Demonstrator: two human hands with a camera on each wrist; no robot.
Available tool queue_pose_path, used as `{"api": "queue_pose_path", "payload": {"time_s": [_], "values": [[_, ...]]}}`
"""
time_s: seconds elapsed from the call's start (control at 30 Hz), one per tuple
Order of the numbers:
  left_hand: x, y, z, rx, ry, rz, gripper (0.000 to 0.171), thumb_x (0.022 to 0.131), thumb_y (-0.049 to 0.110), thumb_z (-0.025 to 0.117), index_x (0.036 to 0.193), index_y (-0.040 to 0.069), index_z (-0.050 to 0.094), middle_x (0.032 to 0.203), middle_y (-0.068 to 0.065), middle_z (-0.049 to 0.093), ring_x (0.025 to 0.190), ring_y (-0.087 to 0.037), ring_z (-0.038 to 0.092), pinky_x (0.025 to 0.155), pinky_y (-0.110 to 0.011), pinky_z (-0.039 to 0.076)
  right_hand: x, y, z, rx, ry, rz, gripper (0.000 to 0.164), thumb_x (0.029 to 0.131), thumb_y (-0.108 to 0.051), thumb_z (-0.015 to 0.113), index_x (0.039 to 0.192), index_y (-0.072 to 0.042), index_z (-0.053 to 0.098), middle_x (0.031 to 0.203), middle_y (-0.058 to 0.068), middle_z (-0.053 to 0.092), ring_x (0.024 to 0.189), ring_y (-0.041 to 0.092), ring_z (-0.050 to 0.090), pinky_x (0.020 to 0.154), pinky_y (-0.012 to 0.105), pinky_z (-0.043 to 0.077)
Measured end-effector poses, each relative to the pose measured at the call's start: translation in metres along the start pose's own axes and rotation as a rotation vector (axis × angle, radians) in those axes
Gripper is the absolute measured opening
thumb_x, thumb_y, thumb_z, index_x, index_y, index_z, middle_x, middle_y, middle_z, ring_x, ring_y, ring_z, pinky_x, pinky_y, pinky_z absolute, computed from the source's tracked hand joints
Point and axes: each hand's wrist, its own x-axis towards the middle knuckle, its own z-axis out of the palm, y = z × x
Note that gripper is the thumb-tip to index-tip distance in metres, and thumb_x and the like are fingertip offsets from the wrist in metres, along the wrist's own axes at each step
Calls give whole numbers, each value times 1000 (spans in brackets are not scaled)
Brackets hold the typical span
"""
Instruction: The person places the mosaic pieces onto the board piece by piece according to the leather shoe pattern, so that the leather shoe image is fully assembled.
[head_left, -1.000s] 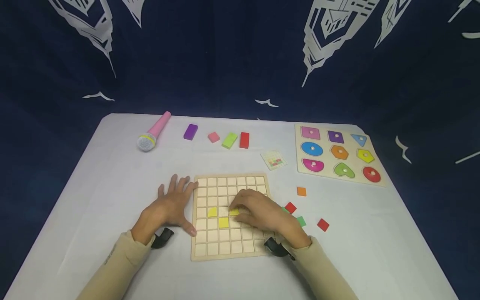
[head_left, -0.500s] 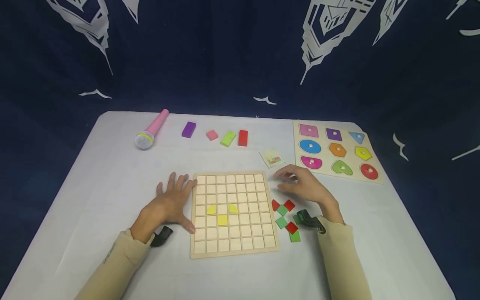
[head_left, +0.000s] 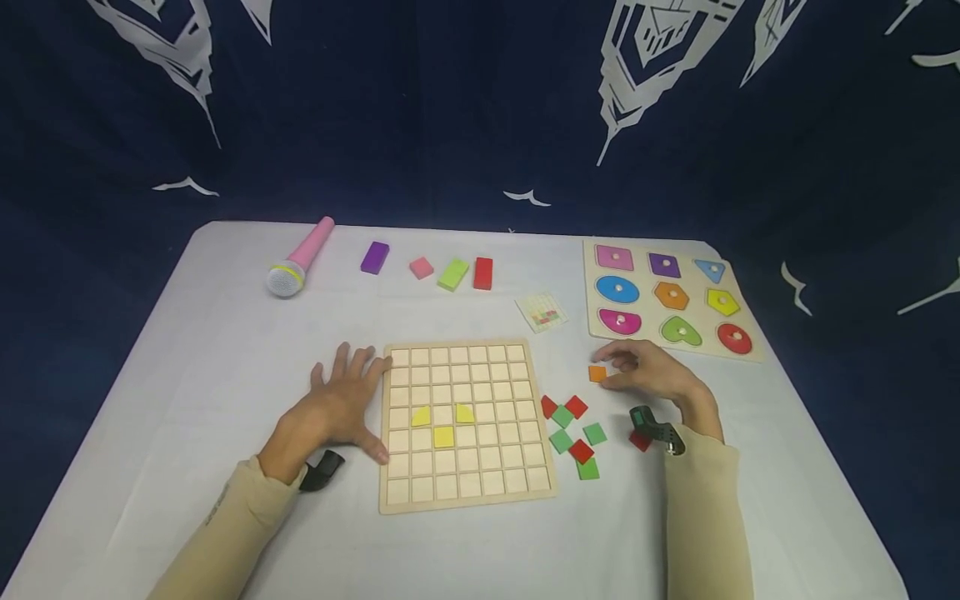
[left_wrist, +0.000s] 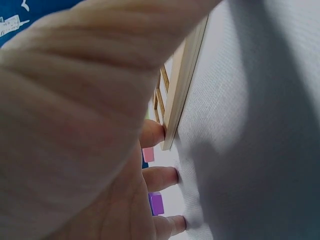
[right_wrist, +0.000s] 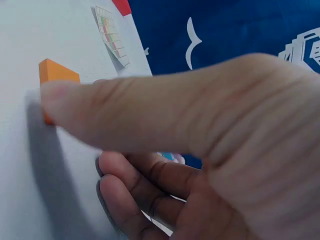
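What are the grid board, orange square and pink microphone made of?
The grid board looks like matte wood: pale tan with lines along its edge. The orange square could be painted wood or plastic: smooth, even colour, crisp edges. The pink microphone seems plastic, its handle evenly coloured; its silvery-grey head might be metal mesh.

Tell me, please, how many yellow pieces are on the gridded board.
3: in the head view, a yellow square, a second yellow piece up-left of it, and a third yellow piece up-right of it. None seems hidden.
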Motion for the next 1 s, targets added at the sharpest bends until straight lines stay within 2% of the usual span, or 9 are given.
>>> {"api": "queue_pose_path", "payload": {"time_s": [0.17, 0.33, 0.47, 0.57, 0.73, 0.87, 1.0], "values": [[1, 0, 1, 14, 0, 3, 144, 43, 60, 95, 156, 4, 25, 161, -30, 17, 147, -58, 6, 107, -81, 15, 1, 2, 3, -21, 1, 5, 40, 81, -14, 81, 119, -10, 69, 111, 12, 61, 105, 28, 48, 87, 34, 46], [2, 0, 1, 11, -4, 0, 144, 43, 61, 94, 156, 4, 25, 161, -30, 17, 148, -58, 6, 108, -81, 14, 1, -2, 4, -64, 28, 7, 36, 81, -14, 81, 115, -10, 71, 105, 11, 59, 101, 28, 48, 83, 35, 44], [1, -1, 1, 6, -1, 2, 144, 43, 62, 94, 156, 4, 25, 161, -30, 16, 148, -58, 5, 108, -81, 14, 4, -7, 6, -96, 43, -22, 33, 82, -15, 81, 113, -7, 70, 101, 10, 63, 96, 25, 53, 80, 32, 47], [1, -1, 1, 3, 3, 5, 144, 43, 61, 94, 156, 4, 25, 161, -30, 17, 147, -59, 6, 107, -81, 14, 6, -14, 9, -110, 64, -76, 31, 82, -14, 81, 109, -5, 69, 98, 9, 66, 90, 23, 56, 78, 31, 48], [1, 0, 0, 0, 7, 6, 143, 43, 60, 94, 156, 4, 25, 161, -30, 17, 148, -59, 5, 108, -81, 13, 8, -36, 19, -108, 83, -176, 28, 80, -12, 82, 103, -6, 68, 92, 6, 67, 86, 21, 58, 78, 32, 50], [1, -1, 0, -5, 9, 10, 142, 44, 59, 95, 155, 5, 25, 161, -30, 16, 148, -58, 5, 108, -81, 12, 7, -62, 32, -98, 45, -220, 27, 81, -16, 83, 102, -10, 66, 89, 2, 66, 85, 19, 59, 77, 31, 52], [0, -2, 1, 2, 10, 11, 142, 43, 60, 94, 155, 5, 26, 161, -30, 17, 147, -59, 6, 108, -81, 13, 3, -89, 48, -110, 0, -316, 26, 81, -17, 83, 100, -11, 65, 85, -1, 64, 80, 16, 57, 73, 29, 52]]}}
